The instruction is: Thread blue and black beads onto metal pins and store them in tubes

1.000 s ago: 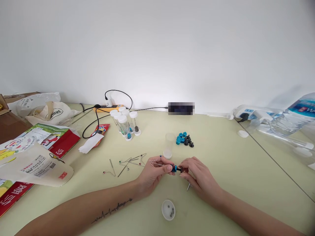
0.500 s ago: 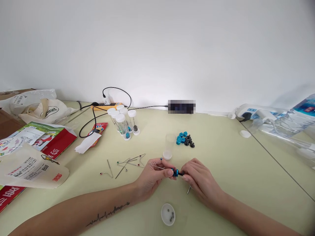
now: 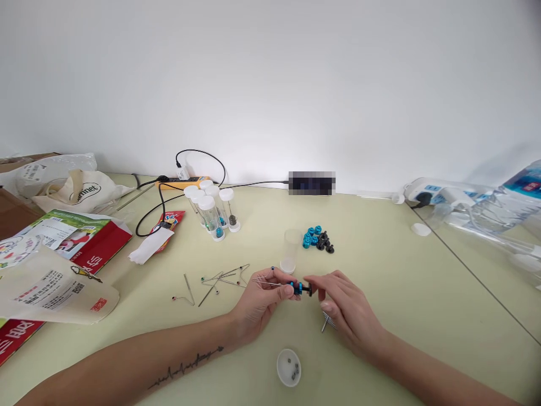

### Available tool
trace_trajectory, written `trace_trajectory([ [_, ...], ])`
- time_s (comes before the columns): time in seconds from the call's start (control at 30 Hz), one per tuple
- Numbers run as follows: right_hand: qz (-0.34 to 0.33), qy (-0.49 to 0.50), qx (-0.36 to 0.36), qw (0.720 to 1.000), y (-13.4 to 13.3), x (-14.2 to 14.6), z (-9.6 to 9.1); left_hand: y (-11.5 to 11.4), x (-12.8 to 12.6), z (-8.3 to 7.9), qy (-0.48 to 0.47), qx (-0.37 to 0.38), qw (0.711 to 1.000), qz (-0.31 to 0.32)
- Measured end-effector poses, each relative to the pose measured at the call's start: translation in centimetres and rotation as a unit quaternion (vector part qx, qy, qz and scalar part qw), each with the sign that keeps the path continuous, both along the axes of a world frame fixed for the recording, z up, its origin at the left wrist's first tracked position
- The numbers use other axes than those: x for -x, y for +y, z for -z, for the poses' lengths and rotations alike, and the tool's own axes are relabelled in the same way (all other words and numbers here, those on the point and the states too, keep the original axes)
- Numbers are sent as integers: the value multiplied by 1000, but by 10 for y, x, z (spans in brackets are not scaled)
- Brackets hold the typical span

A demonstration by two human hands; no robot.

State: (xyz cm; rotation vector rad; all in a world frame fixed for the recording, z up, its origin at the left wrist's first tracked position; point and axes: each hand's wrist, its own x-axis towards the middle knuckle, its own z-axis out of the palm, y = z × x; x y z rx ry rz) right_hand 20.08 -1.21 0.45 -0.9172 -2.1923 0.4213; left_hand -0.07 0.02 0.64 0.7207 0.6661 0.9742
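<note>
My left hand [image 3: 266, 294] is closed in a pinch on a small blue metal spool-like part [image 3: 297, 288]. A black end piece [image 3: 310, 290] sticks out of its right side, and a thin bent wire [image 3: 268, 282] runs leftward from the grip. My right hand [image 3: 344, 304] has its index finger stretched toward the black end, at or very near it, with the thumb apart; nothing shows in its fingers. Thin metal rods [image 3: 326, 322] lie beneath its thumb, partly hidden. Just behind my left hand stands an upright clear tube [image 3: 291, 242] on a white cap.
Blue knobs [image 3: 310, 238] and black pieces [image 3: 323, 242] form a pile behind my hands. A white cap [image 3: 289, 367] holds tiny metal nuts in front. Bent wires [image 3: 220, 282] lie at left, with capped tubes [image 3: 209, 217] behind them. Packaging [image 3: 59, 287] crowds the left side.
My right hand has loosened from the black end piece, its fingers now straighter and apart. My left hand has shifted slightly left and up with the blue part.
</note>
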Motion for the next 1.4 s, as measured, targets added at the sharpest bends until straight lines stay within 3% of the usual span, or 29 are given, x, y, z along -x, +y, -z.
trace_trajectory([
  [0.2, -23, 1, -16, 1000, 1, -1, 1, 0, 0, 1, -6, -9, 1000, -3],
  [0.37, 5, -7, -15, 1000, 2, 1, -2, 0, 0, 3, -9, 5, 1000, -1],
  [1.4, 11, -18, -35, 999, 0, 0, -5, -1, -1, 0, 1, -3, 1000, -11],
])
